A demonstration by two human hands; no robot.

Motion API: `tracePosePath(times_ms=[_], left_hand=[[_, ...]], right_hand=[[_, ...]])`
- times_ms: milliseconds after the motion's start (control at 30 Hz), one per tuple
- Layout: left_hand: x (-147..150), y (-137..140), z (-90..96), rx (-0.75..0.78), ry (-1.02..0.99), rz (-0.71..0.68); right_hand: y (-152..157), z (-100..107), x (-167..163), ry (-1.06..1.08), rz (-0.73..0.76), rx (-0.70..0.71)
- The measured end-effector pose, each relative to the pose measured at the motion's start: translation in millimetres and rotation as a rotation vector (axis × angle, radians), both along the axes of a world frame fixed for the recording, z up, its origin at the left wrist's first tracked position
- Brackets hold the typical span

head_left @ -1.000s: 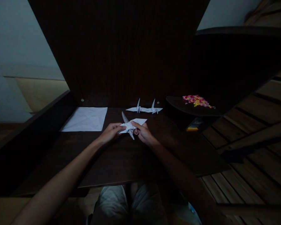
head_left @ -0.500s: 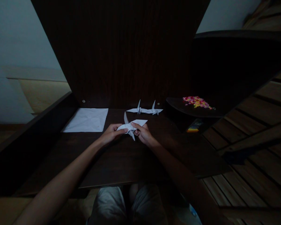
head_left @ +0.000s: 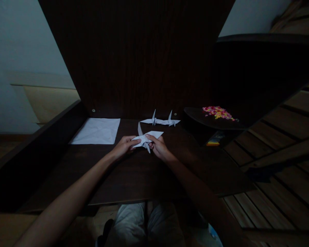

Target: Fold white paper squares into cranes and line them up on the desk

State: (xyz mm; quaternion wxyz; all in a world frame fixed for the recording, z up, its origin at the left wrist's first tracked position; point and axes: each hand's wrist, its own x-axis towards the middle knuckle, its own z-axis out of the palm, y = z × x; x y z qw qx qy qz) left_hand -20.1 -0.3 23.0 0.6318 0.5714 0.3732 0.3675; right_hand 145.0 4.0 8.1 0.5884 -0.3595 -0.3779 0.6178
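Note:
A white folded paper crane (head_left: 144, 139) is held above the dark desk, its wings spread left and right and its pointed neck or tail sticking up. My left hand (head_left: 125, 145) pinches the left wing between thumb and fingers. On the other side, my right hand (head_left: 158, 145) grips the right wing near the body, thumb on top. Behind the hands, two more white paper cranes (head_left: 153, 120) (head_left: 171, 122) stand side by side against the back panel. A creased white paper sheet (head_left: 98, 131) lies flat to the left.
The dark desk (head_left: 113, 185) has a raised left side board (head_left: 41, 137) and a tall back panel (head_left: 144, 61). On a corner shelf (head_left: 195, 115) at right sits a pile of small pink, red and yellow pieces (head_left: 218, 112). Wooden slats (head_left: 280, 171) lie further right.
The left hand has shifted its hold slightly on the crane's left wing. The right hand keeps its grip. The whole view has moved a little.

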Motion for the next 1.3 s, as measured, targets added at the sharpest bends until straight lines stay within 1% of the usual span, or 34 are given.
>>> tracePosePath(times_ms=[133, 267, 333, 433, 500, 600, 700, 867, 967, 1067, 1200, 1300], left_hand=[[0.4, 0.0, -0.5, -0.017, -0.018, 0.006], [-0.4, 0.4, -1.2, -0.007, -0.022, -0.002], [-1.2, 0.2, -0.8, -0.027, -0.007, -0.003], [-2.8, -0.3, 0.2, -0.075, 0.012, -0.060], [-3.6, -0.1, 0.1, -0.090, -0.021, -0.089], [-3.6, 1.3, -0.5, -0.107, -0.090, -0.040], [-2.7, 3.5, -0.3, -0.129, -0.138, 0.052], [-1.5, 6.0, 0.7, -0.126, -0.191, 0.153], [-1.0, 5.6, 0.0, -0.135, -0.211, 0.171], [-0.6, 4.6, -1.7, -0.138, -0.210, 0.166], [-1.4, 6.1, -5.1, -0.107, -0.158, 0.146], [-2.8, 8.7, -5.8, -0.015, -0.053, 0.188]], right_hand=[[0.0, 0.5, -0.3, -0.004, 0.003, -0.011], [-0.1, 0.7, 0.2, -0.016, -0.006, 0.007], [0.4, 1.1, 1.2, -0.028, -0.018, 0.017], [2.6, 1.6, 3.3, -0.046, -0.034, 0.024], [5.0, 1.2, 4.7, -0.035, -0.043, 0.024], [8.3, -1.0, 6.3, -0.006, -0.069, 0.054], [7.8, -3.0, 8.6, -0.044, -0.101, 0.137], [-3.9, -3.4, 10.1, -0.279, -0.201, 0.380], [-9.9, -3.5, 7.4, -0.485, -0.263, 0.492], [-11.7, -3.3, 4.8, -0.634, -0.312, 0.556], [-11.7, -2.4, 5.6, -0.726, -0.315, 0.652], [-10.9, -3.0, 8.7, -0.755, -0.318, 0.717]])
